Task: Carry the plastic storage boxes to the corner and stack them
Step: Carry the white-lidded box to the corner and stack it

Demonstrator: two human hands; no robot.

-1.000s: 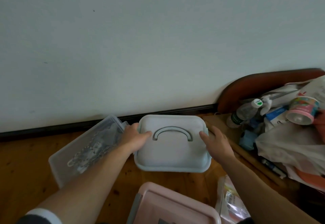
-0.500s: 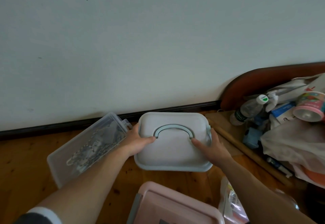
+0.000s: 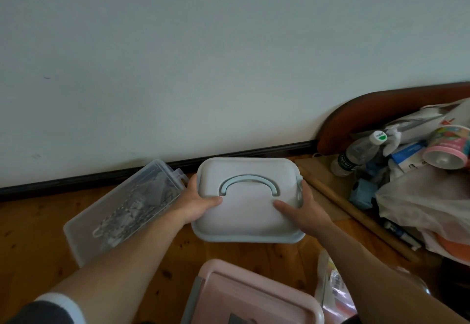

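Observation:
A pale blue plastic storage box (image 3: 248,219) with a folded-down curved handle on its lid sits by the wall's dark skirting. My left hand (image 3: 198,203) grips its left side, thumb on the lid. My right hand (image 3: 302,209) grips its right side, thumb resting on the lid too. A clear plastic box (image 3: 122,209) with dark contents lies slanted on the floor just left of it. A pink box (image 3: 254,298) with a grey latch sits near me at the bottom of the view.
The wooden floor (image 3: 33,242) runs to the white wall. On the right are a dark red wooden headboard (image 3: 376,105), a water bottle (image 3: 358,153), a pink paper cup (image 3: 447,150), plastic bags (image 3: 427,201) and a wooden stick (image 3: 356,214).
Both hands slid from the lid's outer edges to a firm hold on the blue box's sides, thumbs over the lid. The box appears closer and a little lower in view.

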